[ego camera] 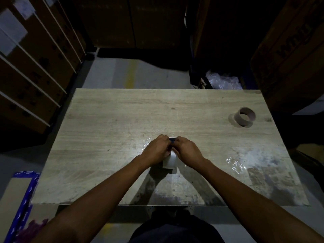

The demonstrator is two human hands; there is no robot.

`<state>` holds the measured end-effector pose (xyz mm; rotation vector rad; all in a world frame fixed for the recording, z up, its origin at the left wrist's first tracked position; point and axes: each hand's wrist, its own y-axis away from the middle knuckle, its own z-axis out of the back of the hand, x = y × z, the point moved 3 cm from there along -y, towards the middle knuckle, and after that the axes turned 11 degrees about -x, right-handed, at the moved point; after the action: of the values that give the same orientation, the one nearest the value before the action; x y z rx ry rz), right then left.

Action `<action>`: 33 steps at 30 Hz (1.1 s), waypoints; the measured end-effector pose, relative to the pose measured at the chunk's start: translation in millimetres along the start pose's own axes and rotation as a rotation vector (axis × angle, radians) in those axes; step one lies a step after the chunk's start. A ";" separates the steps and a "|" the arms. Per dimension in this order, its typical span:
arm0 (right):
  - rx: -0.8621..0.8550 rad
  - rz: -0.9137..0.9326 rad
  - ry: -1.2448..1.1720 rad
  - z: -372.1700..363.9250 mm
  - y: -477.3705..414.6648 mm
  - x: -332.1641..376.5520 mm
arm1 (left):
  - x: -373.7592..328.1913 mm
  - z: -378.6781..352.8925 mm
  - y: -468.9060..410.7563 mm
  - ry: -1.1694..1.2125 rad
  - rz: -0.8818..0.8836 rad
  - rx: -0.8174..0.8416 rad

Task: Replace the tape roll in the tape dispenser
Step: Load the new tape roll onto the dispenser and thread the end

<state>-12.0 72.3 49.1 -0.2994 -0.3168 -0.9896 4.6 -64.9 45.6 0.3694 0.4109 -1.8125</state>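
One tape dispenser (171,161) between fingers of left hand (158,147), right hand (187,149).

A pale wooden table (114,120) fills the centre of a dim room, with strapped cardboard boxes (35,67) stacked upper left, another box (289,50) upper right, and grey floor (108,72) between.

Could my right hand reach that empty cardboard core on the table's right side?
Probably yes: bare table lies between the right hand and the cardboard core, though that hand is gripping the tape dispenser now.
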 end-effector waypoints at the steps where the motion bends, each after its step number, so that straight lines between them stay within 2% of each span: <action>1: 0.004 0.019 0.015 -1.2 -0.1 0.2 | 0.7 1.1 0.9 0.012 0.010 -0.006; 11: 0.047 0.090 0.025 -1.1 3.6 -7.2 | 2.6 4.4 11.1 0.065 0.014 -0.083; 20: 0.069 0.173 0.090 1.0 -2.1 -5.6 | -0.4 1.1 8.0 -0.011 -0.022 -0.098; 25: 0.124 0.277 0.135 -3.8 -4.5 -8.5 | -2.6 1.9 10.9 -0.009 0.033 -0.122; 33: 0.101 0.213 0.017 -10.9 -5.0 -14.1 | -3.9 3.0 7.0 0.067 0.144 -0.101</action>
<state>-22.1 76.4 34.1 -0.2276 -0.3120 -0.7639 12.3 -64.7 49.4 0.3806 0.5075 -1.6360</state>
